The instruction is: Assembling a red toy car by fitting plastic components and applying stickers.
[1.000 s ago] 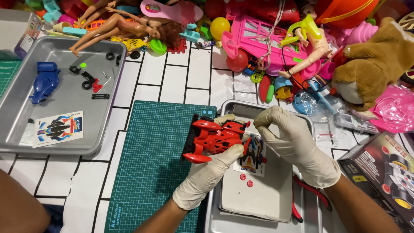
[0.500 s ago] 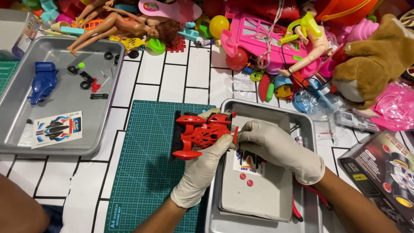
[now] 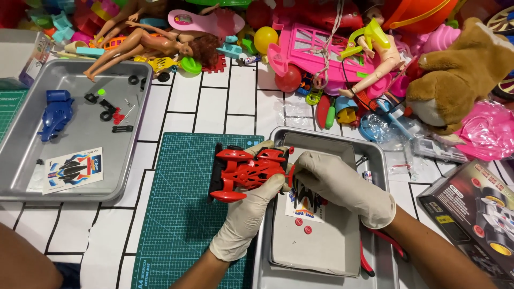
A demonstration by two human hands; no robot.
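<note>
Over the green mat (image 3: 176,214), both gloved hands grip the red car body (image 3: 246,170).

Red plastic toy racing-car body (image 3: 247,172), glossy, with black wheels showing on its left side and a winged tail at lower left. It is held lifted and tilted, lengthwise across the view, above the border between a green cutting mat (image 3: 176,225) and a grey metal tray (image 3: 321,257).
</note>
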